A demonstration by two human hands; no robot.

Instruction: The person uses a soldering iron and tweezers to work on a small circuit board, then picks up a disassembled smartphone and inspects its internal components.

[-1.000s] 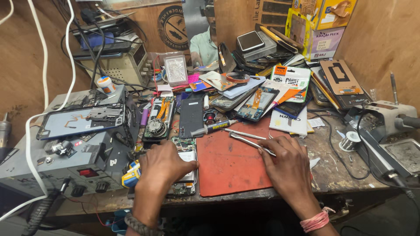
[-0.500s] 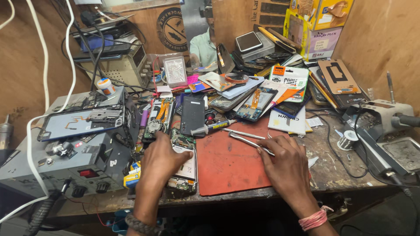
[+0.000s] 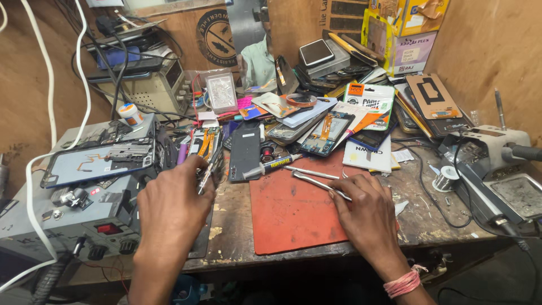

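Near the front edge of the surface (image 3: 237, 237), left of its middle, the left hand (image 3: 172, 206) is closing its grip around an opened phone (image 3: 204, 169), tilting it up on edge; the fingers are curled tight on the phone's frame. Toward the front right of the red work mat (image 3: 293, 212), the right hand (image 3: 367, 217) is resting palm down, its grip pinching a pair of metal tweezers (image 3: 319, 183) that are lying across the mat's far edge. A second metal tool (image 3: 310, 171) is lying just beyond them. A dark phone back (image 3: 245, 151) is lying just behind the mat's left corner, beside a small glue tube (image 3: 276, 166).
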